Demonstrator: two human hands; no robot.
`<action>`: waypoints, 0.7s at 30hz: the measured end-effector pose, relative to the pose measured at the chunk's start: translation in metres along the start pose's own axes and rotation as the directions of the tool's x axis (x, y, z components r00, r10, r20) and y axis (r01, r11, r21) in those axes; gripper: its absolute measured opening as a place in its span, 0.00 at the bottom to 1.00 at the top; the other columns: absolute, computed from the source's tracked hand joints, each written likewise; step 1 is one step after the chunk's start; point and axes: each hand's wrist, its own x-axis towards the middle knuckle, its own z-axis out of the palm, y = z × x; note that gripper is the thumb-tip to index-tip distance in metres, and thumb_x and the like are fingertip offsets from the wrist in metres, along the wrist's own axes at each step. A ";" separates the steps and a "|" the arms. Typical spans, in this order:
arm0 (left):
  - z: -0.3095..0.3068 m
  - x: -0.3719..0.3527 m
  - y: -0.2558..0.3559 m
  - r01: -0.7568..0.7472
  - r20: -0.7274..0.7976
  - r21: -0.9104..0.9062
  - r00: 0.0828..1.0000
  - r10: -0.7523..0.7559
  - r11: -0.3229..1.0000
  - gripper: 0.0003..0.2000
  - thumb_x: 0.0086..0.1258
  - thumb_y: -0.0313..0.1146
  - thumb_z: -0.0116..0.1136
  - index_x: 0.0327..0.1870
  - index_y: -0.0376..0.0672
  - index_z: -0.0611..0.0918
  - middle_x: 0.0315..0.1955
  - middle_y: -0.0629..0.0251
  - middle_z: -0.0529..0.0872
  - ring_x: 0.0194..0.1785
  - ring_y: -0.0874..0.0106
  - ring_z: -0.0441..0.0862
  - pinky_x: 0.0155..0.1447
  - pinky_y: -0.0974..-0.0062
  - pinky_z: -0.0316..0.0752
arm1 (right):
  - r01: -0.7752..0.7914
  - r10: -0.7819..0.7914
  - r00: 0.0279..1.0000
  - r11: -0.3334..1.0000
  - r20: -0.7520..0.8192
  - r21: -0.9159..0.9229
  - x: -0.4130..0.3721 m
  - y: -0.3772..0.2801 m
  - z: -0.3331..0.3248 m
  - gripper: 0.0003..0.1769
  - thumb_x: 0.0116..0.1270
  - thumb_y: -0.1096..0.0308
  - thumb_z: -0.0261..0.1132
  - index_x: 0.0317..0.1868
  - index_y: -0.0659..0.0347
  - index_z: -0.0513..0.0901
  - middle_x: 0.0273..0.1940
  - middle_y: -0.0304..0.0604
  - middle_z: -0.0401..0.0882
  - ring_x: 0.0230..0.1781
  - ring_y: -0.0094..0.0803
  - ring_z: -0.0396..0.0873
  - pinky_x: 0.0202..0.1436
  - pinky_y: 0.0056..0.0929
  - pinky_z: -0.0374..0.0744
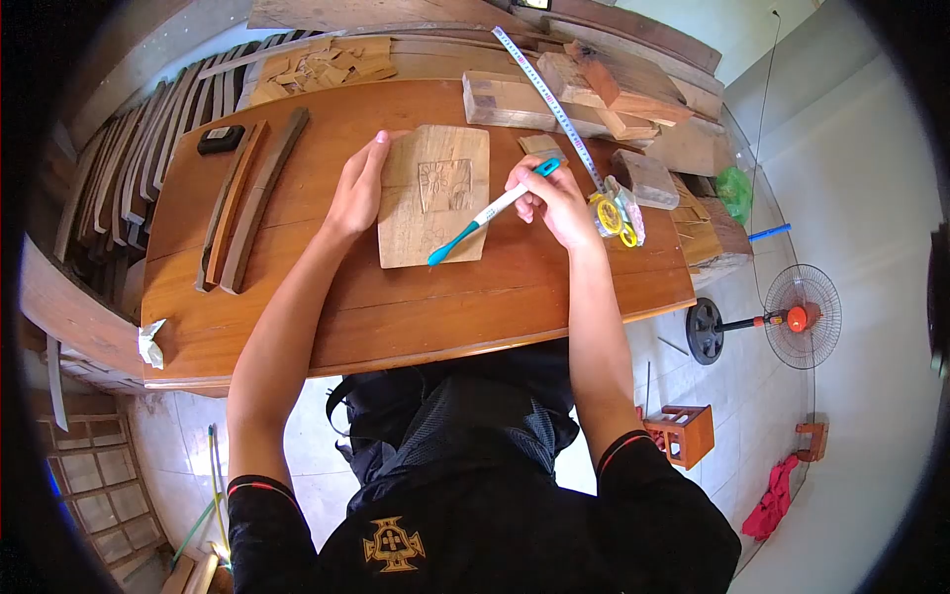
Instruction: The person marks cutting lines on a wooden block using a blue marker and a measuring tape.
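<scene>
A flat wooden board (406, 213) with a carved pattern rests on the brown table (366, 317). My left hand (358, 186) grips the board's left edge near its upper corner. In my right hand (556, 203) is a white and teal brush (500, 206), held slantwise with its lower teal end over the board's lower right part. The bristles are too small to make out. Just right of my right hand lie a roll of yellow tape (606, 215) and a small plastic packet. A white measuring tape (549, 99) stretches diagonally behind that hand.
Wooden strips (259, 198) and a black case (220, 140) lie at the table's left. Wood blocks (524, 102) are piled along its back right. Crumpled paper (151, 344) sits at the front left corner. A fan (802, 317) and a small stool (683, 436) stand at right.
</scene>
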 end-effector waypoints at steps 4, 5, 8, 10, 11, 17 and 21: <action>0.001 0.000 -0.001 -0.006 -0.002 -0.014 1.000 0.006 1.000 0.29 0.84 0.49 0.32 0.60 0.31 0.78 0.55 0.54 0.82 0.60 0.68 0.76 0.69 0.70 0.65 | 0.071 -0.058 0.993 0.990 -0.104 0.124 0.001 -0.002 0.000 0.13 0.77 0.63 0.57 0.38 0.64 0.80 0.22 0.37 0.72 0.20 0.22 0.71 0.23 0.20 0.67; 0.001 0.000 -0.001 0.004 -0.006 -0.021 1.000 -0.004 1.000 0.29 0.84 0.49 0.32 0.60 0.31 0.78 0.55 0.54 0.82 0.60 0.68 0.76 0.68 0.70 0.65 | 0.047 -0.040 0.996 0.995 -0.077 0.090 0.001 -0.004 0.002 0.13 0.77 0.63 0.56 0.38 0.64 0.80 0.23 0.37 0.73 0.21 0.22 0.71 0.23 0.20 0.68; 0.001 0.000 0.000 -0.007 -0.002 -0.008 1.000 0.007 1.000 0.29 0.84 0.49 0.32 0.60 0.31 0.78 0.55 0.55 0.83 0.60 0.68 0.76 0.68 0.70 0.65 | -0.032 0.032 0.999 0.999 0.009 -0.032 -0.002 -0.005 0.006 0.12 0.77 0.65 0.57 0.38 0.65 0.80 0.25 0.38 0.74 0.22 0.21 0.71 0.24 0.20 0.69; 0.000 0.002 -0.002 -0.012 0.006 -0.014 1.000 0.013 1.000 0.28 0.84 0.49 0.32 0.60 0.31 0.78 0.55 0.55 0.83 0.60 0.68 0.76 0.68 0.70 0.65 | -0.020 0.020 1.000 0.999 -0.013 -0.025 -0.002 -0.004 0.003 0.12 0.76 0.65 0.57 0.37 0.64 0.80 0.25 0.37 0.74 0.22 0.20 0.71 0.24 0.20 0.68; 0.000 0.001 -0.003 -0.014 0.009 -0.019 1.000 0.014 1.000 0.28 0.84 0.49 0.32 0.60 0.31 0.78 0.55 0.55 0.83 0.60 0.68 0.76 0.68 0.70 0.65 | -0.017 0.016 1.000 1.000 -0.025 -0.023 -0.001 -0.003 0.001 0.12 0.76 0.65 0.57 0.37 0.64 0.80 0.25 0.37 0.75 0.22 0.20 0.71 0.24 0.20 0.68; 0.000 0.001 -0.003 -0.024 0.003 -0.021 1.000 0.024 0.999 0.28 0.84 0.48 0.33 0.60 0.31 0.78 0.54 0.56 0.83 0.59 0.69 0.76 0.68 0.71 0.65 | 0.002 -0.002 0.998 1.000 -0.067 0.006 0.000 -0.004 0.005 0.14 0.76 0.62 0.58 0.36 0.64 0.79 0.23 0.36 0.73 0.20 0.22 0.70 0.23 0.21 0.67; 0.000 0.000 -0.001 -0.016 0.009 -0.010 1.000 0.016 1.000 0.28 0.84 0.48 0.33 0.60 0.31 0.78 0.55 0.55 0.83 0.60 0.69 0.76 0.68 0.71 0.65 | 0.015 -0.015 0.999 1.000 -0.045 0.001 0.000 -0.002 0.005 0.14 0.76 0.62 0.58 0.37 0.64 0.79 0.22 0.37 0.73 0.20 0.23 0.71 0.23 0.22 0.67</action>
